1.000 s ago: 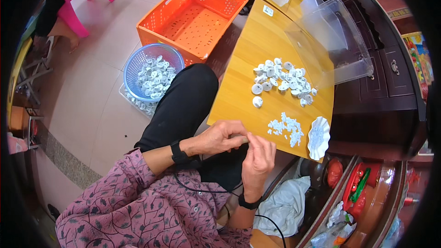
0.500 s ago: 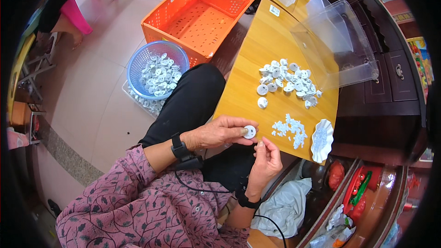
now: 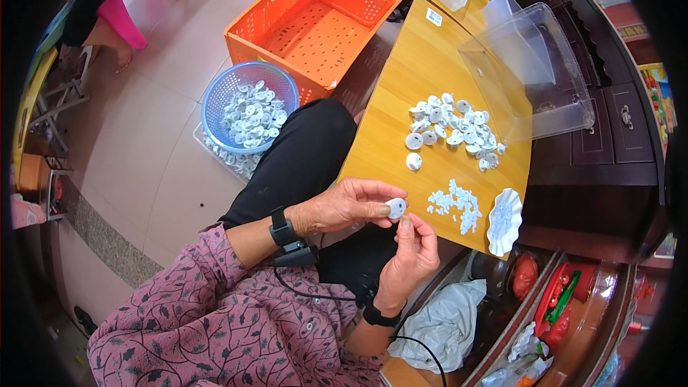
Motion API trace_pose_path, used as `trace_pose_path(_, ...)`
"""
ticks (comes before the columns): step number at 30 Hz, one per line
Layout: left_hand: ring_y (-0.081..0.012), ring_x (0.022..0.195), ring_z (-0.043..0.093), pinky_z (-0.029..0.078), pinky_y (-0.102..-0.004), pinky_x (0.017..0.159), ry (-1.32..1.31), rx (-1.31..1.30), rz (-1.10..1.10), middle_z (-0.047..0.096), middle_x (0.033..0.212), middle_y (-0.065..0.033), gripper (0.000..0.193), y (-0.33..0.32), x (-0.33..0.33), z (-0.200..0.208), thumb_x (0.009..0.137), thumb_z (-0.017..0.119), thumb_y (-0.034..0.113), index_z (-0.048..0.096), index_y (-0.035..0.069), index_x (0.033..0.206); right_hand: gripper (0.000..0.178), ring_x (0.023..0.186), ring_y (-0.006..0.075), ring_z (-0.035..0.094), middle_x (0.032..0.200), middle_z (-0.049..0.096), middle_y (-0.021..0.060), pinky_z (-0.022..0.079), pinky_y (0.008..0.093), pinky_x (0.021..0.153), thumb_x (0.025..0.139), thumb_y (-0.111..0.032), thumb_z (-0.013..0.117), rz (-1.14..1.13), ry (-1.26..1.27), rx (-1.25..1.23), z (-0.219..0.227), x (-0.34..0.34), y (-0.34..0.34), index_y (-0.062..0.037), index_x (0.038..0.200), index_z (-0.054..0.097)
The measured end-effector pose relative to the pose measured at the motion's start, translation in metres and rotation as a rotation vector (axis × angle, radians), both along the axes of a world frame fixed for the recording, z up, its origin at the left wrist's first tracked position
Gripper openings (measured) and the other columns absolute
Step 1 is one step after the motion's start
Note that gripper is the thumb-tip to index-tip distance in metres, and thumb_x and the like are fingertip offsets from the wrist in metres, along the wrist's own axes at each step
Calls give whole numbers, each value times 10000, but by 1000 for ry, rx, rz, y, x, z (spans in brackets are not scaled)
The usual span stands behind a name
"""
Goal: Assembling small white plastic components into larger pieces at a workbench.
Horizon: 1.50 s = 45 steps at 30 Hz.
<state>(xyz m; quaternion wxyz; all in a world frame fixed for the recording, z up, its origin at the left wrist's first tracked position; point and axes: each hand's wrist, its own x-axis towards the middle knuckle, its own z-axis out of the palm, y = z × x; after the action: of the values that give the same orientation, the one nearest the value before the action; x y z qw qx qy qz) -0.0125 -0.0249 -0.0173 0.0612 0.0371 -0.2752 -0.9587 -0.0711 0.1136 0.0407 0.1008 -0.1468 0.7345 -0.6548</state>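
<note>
"How do the hands stand?"

"Mid-frame, the left hand (image 3: 345, 208) pinches a white plastic disc (image 3: 395, 208) between thumb and fingers. The right hand (image 3: 408, 258) is just below and to the right, thumb and forefinger nearly together by the disc's lower edge; whether they grip a small bit, I can't tell."

"And beside them?"

"Right of centre, the bench (image 3: 390, 122) carries scattered pale bits (image 3: 467, 208), a fluted white dish (image 3: 499, 246) of similar ones and, higher, a heap of white discs (image 3: 459, 129)."

"Farther out?"

"A clear plastic box (image 3: 534, 64), upper right; an orange crate (image 3: 269, 49), upper centre; a blue perforated basket (image 3: 213, 104) of white pieces, left of centre."
</note>
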Motion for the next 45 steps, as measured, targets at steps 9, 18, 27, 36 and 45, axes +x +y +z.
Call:
trace_pose_path(9,-216,1150,633,509,-362,1030,59,40,2,646,1227,-136,403,0,1,-3,931,647,2,553,-16,1322,84,725,138,613,948,613,88,497,258,629,916,-15,666,17,461,340,4,6,-3,52,967,664)
trace_pose_path(18,-201,1145,633,509,-336,1023,117,58,31,646,1204,-117,381,4,-1,-10,887,685,-43,575,-11,1250,93,791,105,571,930,615,52,475,244,699,929,-41,662,-11,298,240,3,12,-4,50,950,657)
trace_pose_path(27,-176,1113,635,514,-319,1010,124,1,67,643,1158,-86,376,3,2,-6,866,712,-40,587,0,1218,95,771,107,557,906,610,48,456,246,665,924,-53,668,-35,338,280,1,17,-8,41,938,662)
trace_pose_path(36,-144,1104,604,496,-292,1016,150,-175,133,589,1154,-52,334,0,3,-3,852,746,-4,629,10,1165,77,696,112,528,869,601,53,428,251,602,901,-33,674,-18,439,313,-2,16,-7,42,914,659)
trace_pose_path(45,-140,1097,602,505,-280,988,162,-482,121,579,1156,-55,338,-9,6,-5,851,753,15,638,3,1169,71,729,80,531,848,616,22,435,230,639,918,-36,667,93,236,220,0,8,1,35,914,659)
